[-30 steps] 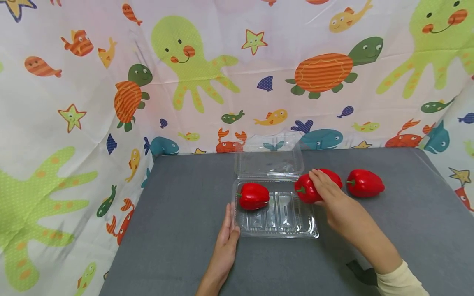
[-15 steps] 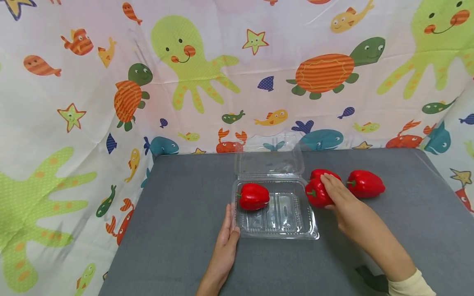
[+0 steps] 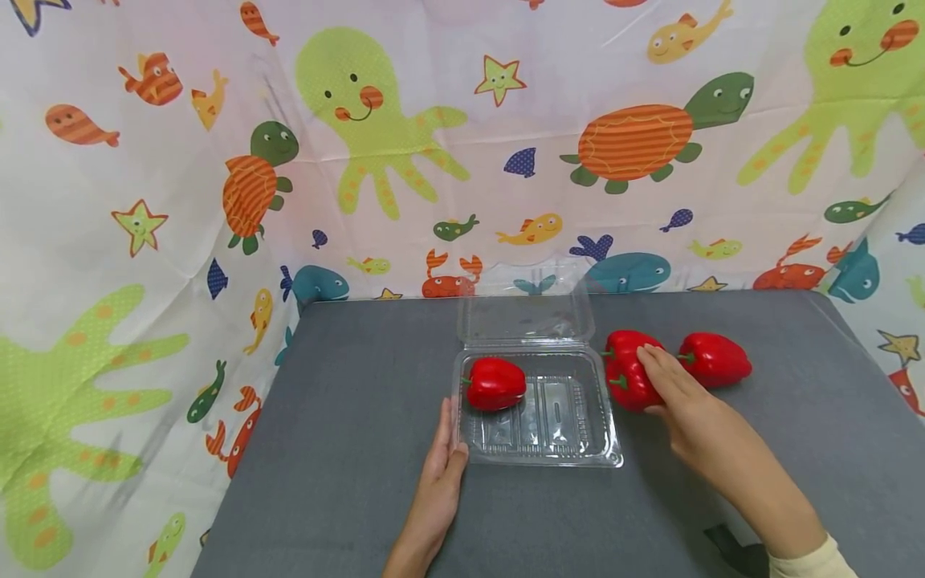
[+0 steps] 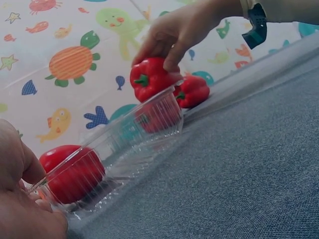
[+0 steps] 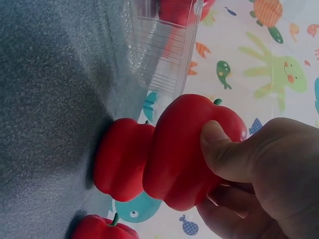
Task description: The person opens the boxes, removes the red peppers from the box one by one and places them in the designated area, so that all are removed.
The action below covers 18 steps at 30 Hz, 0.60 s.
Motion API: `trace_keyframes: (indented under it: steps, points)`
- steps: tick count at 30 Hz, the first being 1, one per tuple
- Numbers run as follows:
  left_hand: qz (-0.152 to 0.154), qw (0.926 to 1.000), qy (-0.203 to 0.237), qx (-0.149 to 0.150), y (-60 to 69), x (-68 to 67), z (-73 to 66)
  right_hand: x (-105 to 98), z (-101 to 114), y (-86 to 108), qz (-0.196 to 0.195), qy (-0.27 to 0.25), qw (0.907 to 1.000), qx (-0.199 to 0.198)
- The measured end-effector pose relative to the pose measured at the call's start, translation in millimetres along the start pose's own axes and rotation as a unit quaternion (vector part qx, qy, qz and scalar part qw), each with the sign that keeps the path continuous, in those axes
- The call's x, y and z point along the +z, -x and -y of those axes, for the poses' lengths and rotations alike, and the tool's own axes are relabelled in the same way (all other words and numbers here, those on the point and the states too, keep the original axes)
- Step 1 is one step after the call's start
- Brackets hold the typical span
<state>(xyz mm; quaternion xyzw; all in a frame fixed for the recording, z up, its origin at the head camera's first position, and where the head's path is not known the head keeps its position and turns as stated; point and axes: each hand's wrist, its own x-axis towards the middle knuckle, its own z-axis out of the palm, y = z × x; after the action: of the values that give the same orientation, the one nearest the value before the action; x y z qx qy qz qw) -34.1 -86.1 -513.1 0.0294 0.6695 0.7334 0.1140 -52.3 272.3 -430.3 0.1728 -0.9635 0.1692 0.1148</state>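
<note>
My right hand (image 3: 711,433) grips a red bell pepper (image 3: 629,385) from above, thumb against its side, just right of a clear plastic clamshell container (image 3: 552,449). The right wrist view shows this bell pepper (image 5: 184,149) held off the table, its green stem toward the container. Another red bell pepper (image 3: 625,341) rests close behind it, partly hidden. A bell pepper (image 3: 495,384) lies in the container's left part. My left hand (image 3: 437,478) holds the container's left edge; in the left wrist view its fingers (image 4: 35,169) pinch the rim.
The clear lid (image 3: 523,321) stands raised behind the container. Farther right, a red bell pepper (image 3: 714,359) lies on the grey cloth-covered table (image 3: 361,449). A sea-animal curtain (image 3: 520,120) hangs behind. A dark band (image 4: 256,25) is on the right wrist.
My right hand has moved right with its bell pepper, from above the container's right side to beyond its right edge. The left hand and container have stayed in place.
</note>
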Motion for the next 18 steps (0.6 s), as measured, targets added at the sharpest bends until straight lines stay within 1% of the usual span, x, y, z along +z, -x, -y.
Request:
trace_keyframes:
  steps: [3,10,18]
  points:
    - [0.0,1.0,-0.002,-0.005,-0.7,0.1,-0.4,0.5,-1.5,2.0,0.004,0.0,1.0,0.006]
    - [0.006,0.9996,0.009,0.025,0.7,-0.6,1.8,3.2,-4.9,3.8,0.013,-0.004,0.9998,0.015]
    - [0.004,0.9999,0.006,0.009,0.7,0.4,-0.3,4.7,-6.9,6.3,0.023,-0.006,0.9995,0.021]
